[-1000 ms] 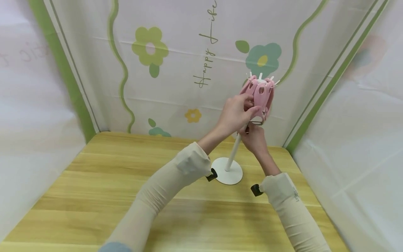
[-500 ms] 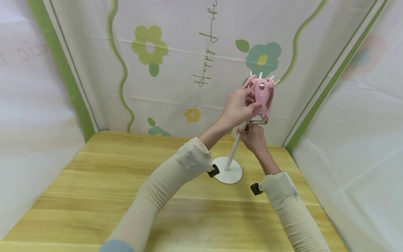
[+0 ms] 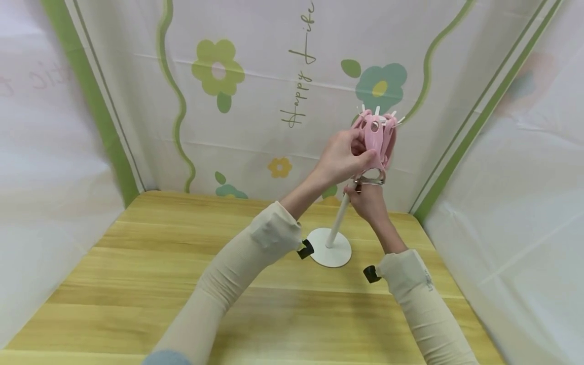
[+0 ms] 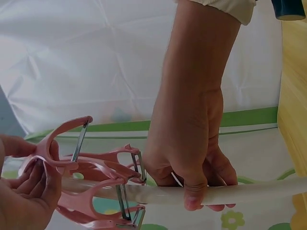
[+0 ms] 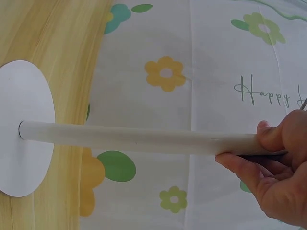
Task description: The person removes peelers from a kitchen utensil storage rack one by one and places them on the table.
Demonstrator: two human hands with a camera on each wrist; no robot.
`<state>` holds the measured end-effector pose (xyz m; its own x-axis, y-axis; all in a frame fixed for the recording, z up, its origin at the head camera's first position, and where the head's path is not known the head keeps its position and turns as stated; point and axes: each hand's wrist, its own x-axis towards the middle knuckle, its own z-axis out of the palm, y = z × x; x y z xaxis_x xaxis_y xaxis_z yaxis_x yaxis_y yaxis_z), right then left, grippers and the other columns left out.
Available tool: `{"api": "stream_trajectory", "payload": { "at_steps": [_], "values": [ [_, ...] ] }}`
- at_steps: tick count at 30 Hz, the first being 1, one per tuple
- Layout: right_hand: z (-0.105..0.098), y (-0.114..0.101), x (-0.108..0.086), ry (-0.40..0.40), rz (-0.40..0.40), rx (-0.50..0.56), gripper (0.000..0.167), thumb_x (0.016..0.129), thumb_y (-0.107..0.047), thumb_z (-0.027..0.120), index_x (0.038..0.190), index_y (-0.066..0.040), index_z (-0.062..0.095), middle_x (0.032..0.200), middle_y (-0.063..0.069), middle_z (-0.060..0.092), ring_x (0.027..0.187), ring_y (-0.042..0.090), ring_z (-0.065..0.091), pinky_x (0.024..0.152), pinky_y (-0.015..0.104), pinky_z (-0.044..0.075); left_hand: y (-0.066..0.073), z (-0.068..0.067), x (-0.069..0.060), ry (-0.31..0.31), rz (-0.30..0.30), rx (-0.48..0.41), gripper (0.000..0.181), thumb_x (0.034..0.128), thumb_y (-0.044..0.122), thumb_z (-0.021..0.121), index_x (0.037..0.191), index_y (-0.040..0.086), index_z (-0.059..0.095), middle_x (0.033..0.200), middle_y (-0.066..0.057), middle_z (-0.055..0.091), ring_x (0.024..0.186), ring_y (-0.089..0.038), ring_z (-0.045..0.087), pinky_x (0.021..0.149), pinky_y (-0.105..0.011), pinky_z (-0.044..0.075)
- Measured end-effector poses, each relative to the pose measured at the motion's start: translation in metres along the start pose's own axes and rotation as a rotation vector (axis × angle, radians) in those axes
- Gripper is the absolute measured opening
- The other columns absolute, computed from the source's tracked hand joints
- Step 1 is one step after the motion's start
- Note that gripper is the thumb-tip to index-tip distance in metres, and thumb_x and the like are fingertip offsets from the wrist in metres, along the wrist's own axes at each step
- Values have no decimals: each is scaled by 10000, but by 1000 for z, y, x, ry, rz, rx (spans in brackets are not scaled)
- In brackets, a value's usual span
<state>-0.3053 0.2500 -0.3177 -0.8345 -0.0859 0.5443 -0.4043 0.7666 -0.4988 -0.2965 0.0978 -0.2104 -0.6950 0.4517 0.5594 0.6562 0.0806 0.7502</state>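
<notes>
My left hand (image 3: 341, 157) pinches a pink Y-shaped peeler (image 3: 373, 138) by its handle, high at the white rack. In the left wrist view, the held peeler (image 4: 53, 143) has its metal blade (image 4: 80, 141) tilted out from the others. Several more pink peelers (image 4: 98, 165) hang around the pole with blades downward. Just below them my right hand (image 3: 368, 202) grips the white pole (image 3: 338, 220), thumb on one side and fingers on the other, as the right wrist view also shows of this hand (image 5: 283, 167). The left hand partly hides the held handle.
White hooks (image 3: 377, 110) fan out at the rack's top. Its round white base (image 3: 339, 256) stands on the wooden table (image 3: 182, 284), near the back edge. A printed white curtain (image 3: 255, 116) closes off the back, and pale sheets (image 3: 515, 203) flank both sides.
The held peeler has swung a little to the left, its blade end now lower and in front of the pole. My left hand shifted slightly with it; the right stayed on the pole.
</notes>
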Motion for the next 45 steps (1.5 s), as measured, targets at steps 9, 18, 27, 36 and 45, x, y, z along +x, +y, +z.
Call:
{"api": "stream_trajectory", "payload": {
  "at_steps": [9, 18, 27, 36, 45],
  "values": [
    [0, 0, 1, -19, -43, -135, 100, 907, -48, 664, 829, 14, 652, 687, 148, 644, 575, 242, 550, 523, 299, 422, -8, -11, -15, -28, -13, -16, 187, 934, 51, 647, 1069, -79, 637, 933, -183, 716, 766, -161, 678, 690, -199, 581],
    [-2, 0, 0, -37, 7, -183, 75, 861, -32, 609, 867, 41, 619, 723, 196, 635, 619, 303, 556, 578, 428, 468, -14, -20, -29, -48, -53, -38, 194, 942, 25, 641, 1102, -84, 635, 977, -204, 716, 826, -204, 706, 730, -218, 592],
    [-6, 0, 0, -81, 76, -166, 140, 938, -107, 636, 873, 12, 605, 701, 145, 600, 615, 260, 532, 553, 339, 425, -20, -22, -38, -49, -111, 6, 187, 944, 42, 649, 1105, -54, 643, 988, -172, 716, 840, -191, 708, 741, -216, 594],
    [-4, 0, -2, -75, 86, -129, 231, 980, -127, 595, 1032, 94, 636, 881, 268, 704, 736, 345, 670, 607, 393, 545, -27, -21, -47, -58, -159, 14, 165, 943, 34, 648, 1077, -60, 653, 977, -186, 720, 832, -209, 719, 717, -213, 597],
    [-2, 0, 0, -39, 77, -113, 196, 934, -66, 567, 1010, 96, 646, 891, 277, 708, 765, 368, 685, 622, 424, 550, -34, -21, -57, -72, -146, 14, 129, 938, 16, 648, 1044, -57, 662, 939, -181, 720, 794, -191, 711, 701, -216, 593]
  ]
}}
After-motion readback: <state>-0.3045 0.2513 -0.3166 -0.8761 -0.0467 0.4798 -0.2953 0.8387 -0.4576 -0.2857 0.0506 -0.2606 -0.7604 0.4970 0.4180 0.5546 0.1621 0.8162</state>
